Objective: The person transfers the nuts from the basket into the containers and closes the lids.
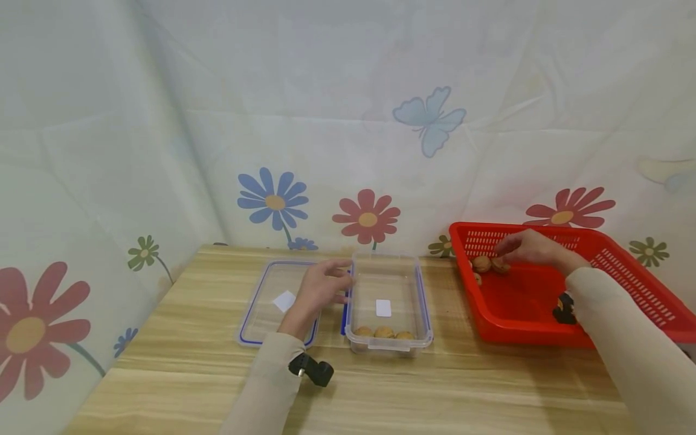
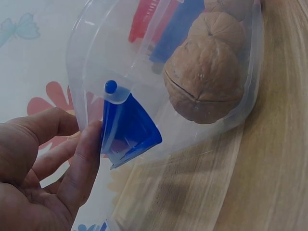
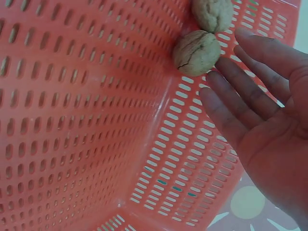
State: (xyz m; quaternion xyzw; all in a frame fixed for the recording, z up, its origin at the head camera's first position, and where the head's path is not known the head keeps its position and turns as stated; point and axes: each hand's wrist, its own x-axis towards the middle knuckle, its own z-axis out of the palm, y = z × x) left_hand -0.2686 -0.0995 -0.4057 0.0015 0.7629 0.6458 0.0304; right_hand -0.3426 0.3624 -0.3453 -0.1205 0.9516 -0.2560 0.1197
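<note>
In the head view my left hand (image 1: pixel 323 287) is at the left wall of a clear plastic box (image 1: pixel 383 275) with several walnuts (image 1: pixel 383 332) along its near end. The left wrist view has one fingertip right at the box's blue latch (image 2: pixel 129 130), the fingers loosely bent. My right hand (image 1: pixel 527 246) reaches into a red basket (image 1: pixel 533 332) on the right. In the right wrist view its fingers are spread and nearly straight, fingertips close beside a walnut (image 3: pixel 197 53), palm bare; a second walnut (image 3: pixel 213 14) lies against that one.
A clear lid (image 1: pixel 261 308) with a blue seal lies on the wooden table (image 1: pixel 196 362), left of the box. Behind the table hangs a flower-printed cloth (image 1: pixel 326 139). The basket's walls (image 3: pixel 72 96) are slotted. Each wrist wears a small black camera (image 1: pixel 312 368).
</note>
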